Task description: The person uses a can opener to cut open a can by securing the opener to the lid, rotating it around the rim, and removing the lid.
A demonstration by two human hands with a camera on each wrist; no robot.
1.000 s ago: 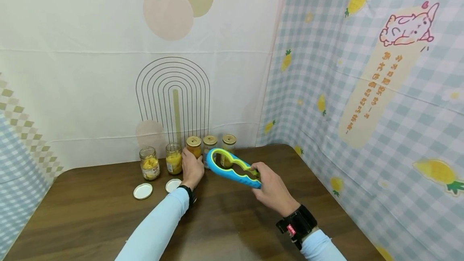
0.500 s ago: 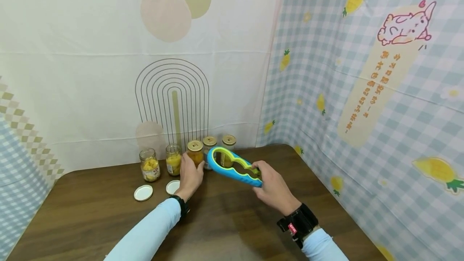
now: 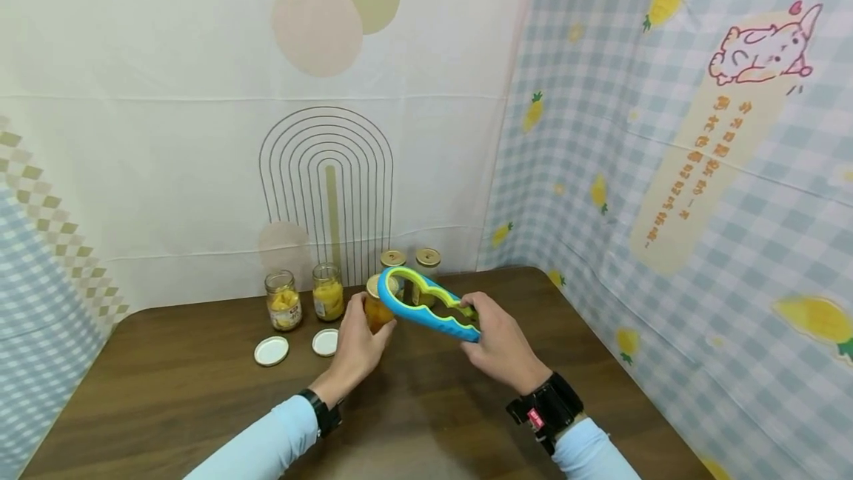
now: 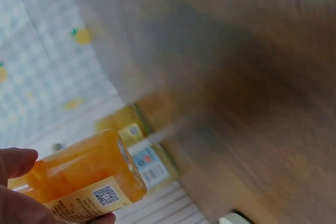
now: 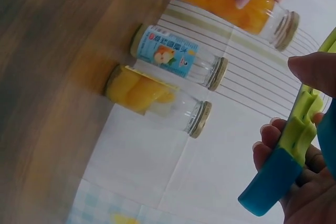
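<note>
My left hand (image 3: 356,352) grips a glass jar of orange fruit pieces (image 3: 377,311), its gold lid still on. The left wrist view shows fingers and thumb round the jar's printed label (image 4: 100,198). My right hand (image 3: 501,343) holds a jar opener (image 3: 433,322), blue outside and lime green along its scalloped inner edges. Its looped end points left and overlaps the jar's lid in the head view. In the right wrist view, fingers and thumb curl round the opener's blue and green handles (image 5: 270,182).
Behind the opener stand two lidded jars, one blue-labelled (image 5: 173,56), the other with yellow fruit (image 5: 142,90). Two lidless jars of yellow fruit (image 3: 284,311) (image 3: 329,301) stand to the left. Two white-lined lids (image 3: 271,351) (image 3: 325,342) lie before them on the wooden table (image 3: 166,406).
My left hand has drawn the orange fruit jar out of the row, forward and to the right, close to the opener. The right hand and jar opener have hardly moved.
</note>
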